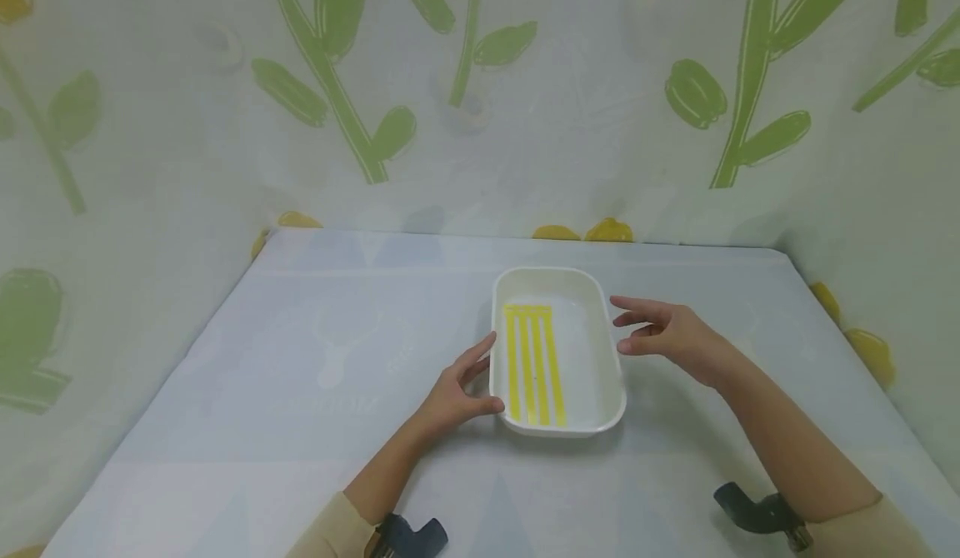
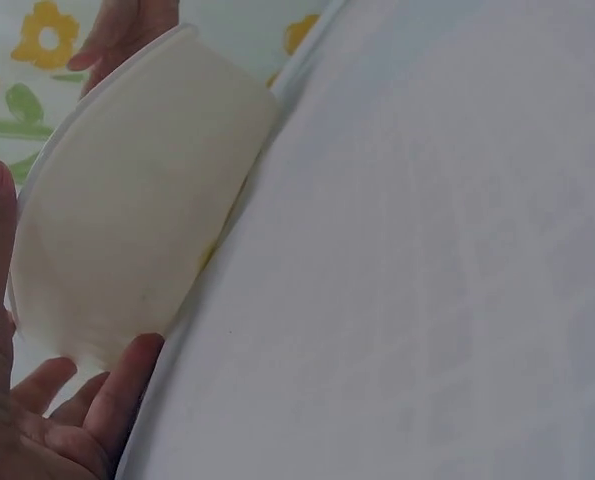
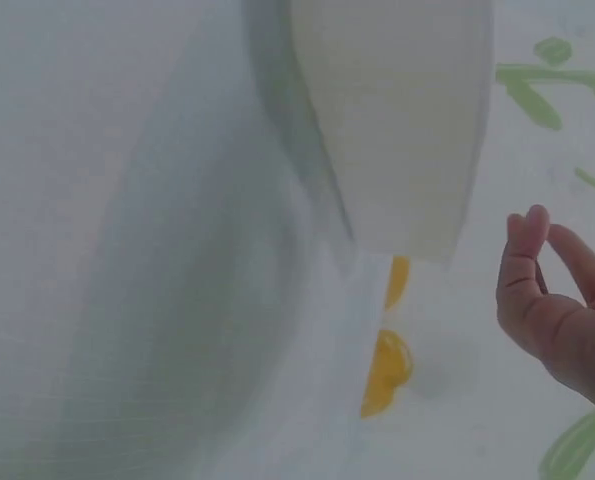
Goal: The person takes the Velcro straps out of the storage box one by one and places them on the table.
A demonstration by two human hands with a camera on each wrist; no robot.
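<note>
A white rectangular tray [image 1: 588,366] with rounded corners and raised walls rests on the table. On its floor, toward the left side, lie several parallel yellow strips [image 1: 557,375], with a short yellow band across their far ends. My left hand [image 1: 453,396] touches the tray's left side, its fingers spread along the wall and its thumb at the near left corner. In the left wrist view, the fingertips meet the outer wall of the tray [image 2: 137,190]. To the right of the tray, my right hand [image 1: 678,337] hovers with relaxed fingers, apart from the rim and holding nothing.
A pale patterned cloth covers the table [image 1: 262,358]. Behind and beside it hangs a white curtain [image 1: 570,141] with green leaves and yellow flowers. Dark devices [image 1: 757,512] are strapped at both wrists.
</note>
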